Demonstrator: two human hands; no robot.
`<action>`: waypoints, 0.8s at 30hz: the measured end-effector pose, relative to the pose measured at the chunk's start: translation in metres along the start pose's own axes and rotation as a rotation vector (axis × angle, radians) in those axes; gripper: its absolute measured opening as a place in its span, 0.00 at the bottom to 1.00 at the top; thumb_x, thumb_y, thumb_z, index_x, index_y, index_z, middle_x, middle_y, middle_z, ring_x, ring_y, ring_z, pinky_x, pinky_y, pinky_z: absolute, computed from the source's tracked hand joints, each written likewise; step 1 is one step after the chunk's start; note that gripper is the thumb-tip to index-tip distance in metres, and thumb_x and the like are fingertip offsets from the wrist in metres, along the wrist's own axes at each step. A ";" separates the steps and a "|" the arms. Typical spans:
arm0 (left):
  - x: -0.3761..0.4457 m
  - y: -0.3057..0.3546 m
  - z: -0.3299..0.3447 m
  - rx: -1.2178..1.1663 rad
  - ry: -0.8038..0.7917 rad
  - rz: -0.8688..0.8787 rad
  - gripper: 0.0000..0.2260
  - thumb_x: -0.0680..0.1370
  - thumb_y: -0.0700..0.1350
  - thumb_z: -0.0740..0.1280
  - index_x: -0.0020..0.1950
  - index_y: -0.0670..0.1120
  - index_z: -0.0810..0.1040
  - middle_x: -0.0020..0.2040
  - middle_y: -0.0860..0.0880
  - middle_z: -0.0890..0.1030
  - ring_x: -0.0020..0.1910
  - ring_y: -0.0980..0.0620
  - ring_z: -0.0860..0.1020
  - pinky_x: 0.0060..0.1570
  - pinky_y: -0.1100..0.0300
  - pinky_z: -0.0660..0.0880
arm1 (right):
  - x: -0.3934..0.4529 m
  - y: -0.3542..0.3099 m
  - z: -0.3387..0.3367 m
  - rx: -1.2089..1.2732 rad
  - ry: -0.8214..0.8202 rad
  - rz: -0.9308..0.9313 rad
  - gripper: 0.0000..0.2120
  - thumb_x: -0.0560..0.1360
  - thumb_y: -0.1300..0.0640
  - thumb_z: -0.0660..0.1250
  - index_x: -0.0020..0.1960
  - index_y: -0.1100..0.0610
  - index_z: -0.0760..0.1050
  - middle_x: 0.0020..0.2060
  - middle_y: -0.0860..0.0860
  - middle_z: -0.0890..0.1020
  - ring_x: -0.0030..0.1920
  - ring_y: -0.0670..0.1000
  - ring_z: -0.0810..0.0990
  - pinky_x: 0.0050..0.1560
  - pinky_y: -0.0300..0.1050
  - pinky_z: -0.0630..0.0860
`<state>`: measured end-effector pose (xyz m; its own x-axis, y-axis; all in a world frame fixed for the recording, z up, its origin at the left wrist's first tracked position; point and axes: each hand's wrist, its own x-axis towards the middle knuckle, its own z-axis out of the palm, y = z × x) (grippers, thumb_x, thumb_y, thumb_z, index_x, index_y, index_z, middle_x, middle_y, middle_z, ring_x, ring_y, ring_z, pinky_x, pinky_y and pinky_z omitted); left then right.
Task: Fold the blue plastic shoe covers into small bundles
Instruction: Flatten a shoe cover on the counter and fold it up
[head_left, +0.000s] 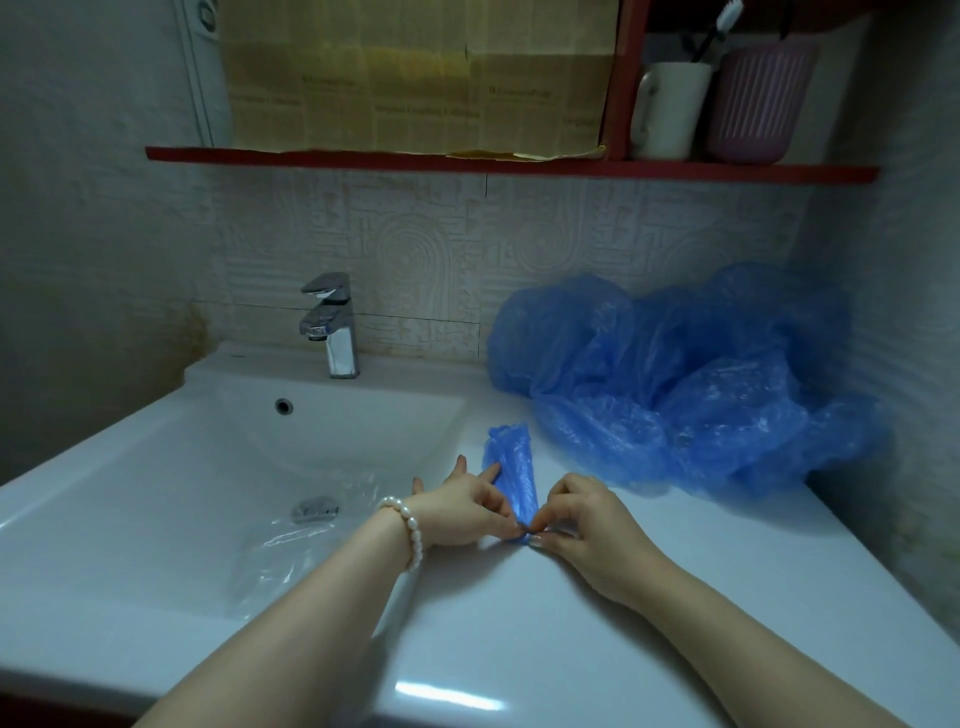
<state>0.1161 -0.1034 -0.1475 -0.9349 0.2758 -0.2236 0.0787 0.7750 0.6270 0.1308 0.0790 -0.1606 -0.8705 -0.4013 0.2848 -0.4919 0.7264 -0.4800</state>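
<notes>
Hands at the near edge of a white table (519, 649) beside the sink (130, 519), working 1 blue shoe cover (511, 475)

Shoe cover flattened into a narrow strip, lying on the table just right of the basin, wide end pointing away, near end gathered to a point between both hands

Left hand (457, 512) with thumb and forefinger pinching the near tip of the strip, another finger laid straight along the strip's left edge, remaining fingers spread toward the basin; pearl bracelet (408, 530) around the left wrist

Right hand (587, 525) with fingers curled, fingertips pinching the same near tip from the right side, almost touching the left fingertips

Heap of loose blue shoe covers (685, 379) piled on the table at the back right, against the tiled wall (519, 249), apart from the strip being folded

Clear plastic wrapper (291, 545) lying crumpled in the sink, partly over the drain plug (314, 508)

Chrome tap (332, 325) standing at the back rim of the sink, overflow hole (283, 406) below it

Red shelf (467, 161) across the wall above, yellowed newspaper (415, 78) covering the panel over it; white mug (670, 109) with a toothbrush (719, 28) and a ribbed pink cup (758, 101) standing side by side at the shelf's right end

Forearms bare, reaching in from the bottom of the view
</notes>
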 end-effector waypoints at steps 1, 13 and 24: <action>0.000 -0.001 0.000 -0.009 0.002 0.002 0.05 0.72 0.53 0.69 0.39 0.54 0.77 0.77 0.58 0.51 0.74 0.52 0.34 0.65 0.35 0.30 | 0.002 -0.001 0.001 -0.029 -0.002 0.005 0.04 0.72 0.53 0.71 0.45 0.51 0.82 0.39 0.40 0.70 0.49 0.47 0.70 0.55 0.42 0.67; 0.004 -0.005 0.002 -0.017 0.036 0.034 0.06 0.74 0.52 0.68 0.37 0.56 0.76 0.76 0.58 0.54 0.75 0.51 0.36 0.65 0.33 0.32 | 0.006 -0.001 0.002 0.114 -0.022 0.117 0.05 0.72 0.51 0.69 0.44 0.45 0.73 0.40 0.43 0.74 0.44 0.44 0.72 0.55 0.44 0.68; 0.004 -0.008 0.002 -0.088 0.012 0.074 0.09 0.61 0.58 0.73 0.36 0.58 0.77 0.74 0.59 0.60 0.74 0.55 0.36 0.66 0.37 0.30 | 0.017 -0.002 0.006 -0.117 -0.077 0.064 0.07 0.78 0.53 0.59 0.42 0.48 0.73 0.45 0.46 0.71 0.53 0.50 0.67 0.53 0.44 0.60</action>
<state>0.1125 -0.1071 -0.1547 -0.9318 0.3228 -0.1659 0.1169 0.6997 0.7048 0.1168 0.0670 -0.1597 -0.9006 -0.3909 0.1899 -0.4346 0.8102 -0.3934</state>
